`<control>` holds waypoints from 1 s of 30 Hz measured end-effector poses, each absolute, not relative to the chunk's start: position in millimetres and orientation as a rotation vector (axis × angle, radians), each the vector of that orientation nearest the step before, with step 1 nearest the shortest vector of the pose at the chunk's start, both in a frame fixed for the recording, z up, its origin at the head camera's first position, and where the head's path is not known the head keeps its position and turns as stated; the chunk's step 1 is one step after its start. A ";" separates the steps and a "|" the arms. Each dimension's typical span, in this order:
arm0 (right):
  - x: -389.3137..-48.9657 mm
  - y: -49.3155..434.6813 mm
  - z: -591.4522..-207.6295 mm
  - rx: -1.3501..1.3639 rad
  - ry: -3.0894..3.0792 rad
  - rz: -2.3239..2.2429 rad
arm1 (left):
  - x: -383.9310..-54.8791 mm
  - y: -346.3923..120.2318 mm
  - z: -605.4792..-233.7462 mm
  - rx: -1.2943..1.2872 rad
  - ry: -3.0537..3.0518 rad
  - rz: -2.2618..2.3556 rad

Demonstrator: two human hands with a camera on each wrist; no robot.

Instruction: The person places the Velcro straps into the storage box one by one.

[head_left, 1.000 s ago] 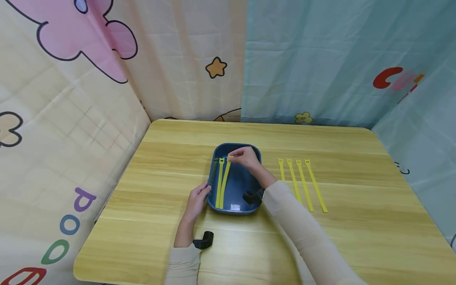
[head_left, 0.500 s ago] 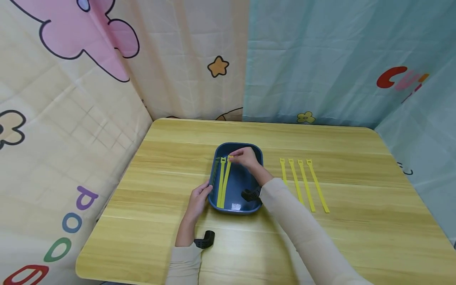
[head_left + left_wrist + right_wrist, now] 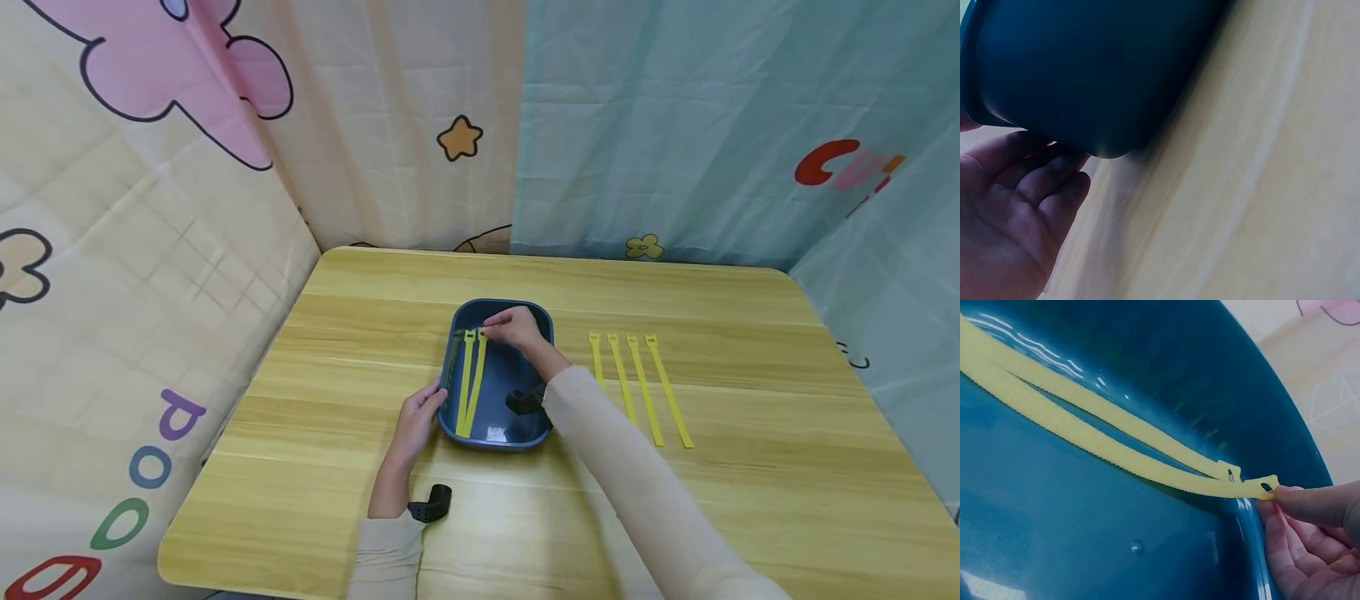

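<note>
A blue plastic bin (image 3: 517,400) stands on the table, with two yellow cable straps (image 3: 466,375) lengthwise along its left side. My right hand (image 3: 516,327) is inside the bin's far end and pinches the slotted head of the right-hand strap (image 3: 1204,485) between thumb and fingertips. That head is raised a little, and the strap bows down toward the bin's floor. The other strap (image 3: 1160,439) lies just beside it, and the two overlap at their near ends. My left hand (image 3: 414,425) holds the bin's left wall, thumb at the rim and fingers (image 3: 1054,178) against the outside.
Several more yellow straps (image 3: 643,392) lie in a row on the wooden table (image 3: 300,467), right of the bin; my right sleeve (image 3: 630,483) crosses over near them. Printed curtains (image 3: 375,125) hang behind and beside the table. A black wrist camera (image 3: 431,504) sits on each arm.
The right hand stays at the head of its strap, and the strap's near end has shifted very slightly away from me. The left hand keeps its hold on the bin wall.
</note>
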State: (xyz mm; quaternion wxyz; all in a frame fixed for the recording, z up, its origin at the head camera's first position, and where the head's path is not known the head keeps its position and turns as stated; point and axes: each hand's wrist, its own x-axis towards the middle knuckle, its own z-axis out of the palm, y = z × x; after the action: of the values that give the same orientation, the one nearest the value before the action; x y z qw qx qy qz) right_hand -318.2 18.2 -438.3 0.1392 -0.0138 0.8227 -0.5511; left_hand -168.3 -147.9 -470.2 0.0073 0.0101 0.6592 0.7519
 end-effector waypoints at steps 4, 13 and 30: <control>-320.3 17.1 -440.3 -0.036 2.385 -1.575 | -168.6 -147.6 -470.5 0.056 2.057 2.360; -324.1 16.3 -443.1 0.004 2.359 -1.590 | -168.6 -147.2 -469.1 0.043 2.050 2.357; -324.5 16.9 -444.7 0.050 2.390 -1.543 | -168.7 -148.4 -470.7 0.028 2.078 2.338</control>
State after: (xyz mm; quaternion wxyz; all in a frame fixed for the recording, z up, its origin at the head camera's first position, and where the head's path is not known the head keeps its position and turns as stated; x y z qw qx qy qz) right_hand -324.5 16.9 -444.7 0.1475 0.0175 0.8309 -0.5363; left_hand -168.7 -148.4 -470.7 0.0068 0.0089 0.6642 0.7474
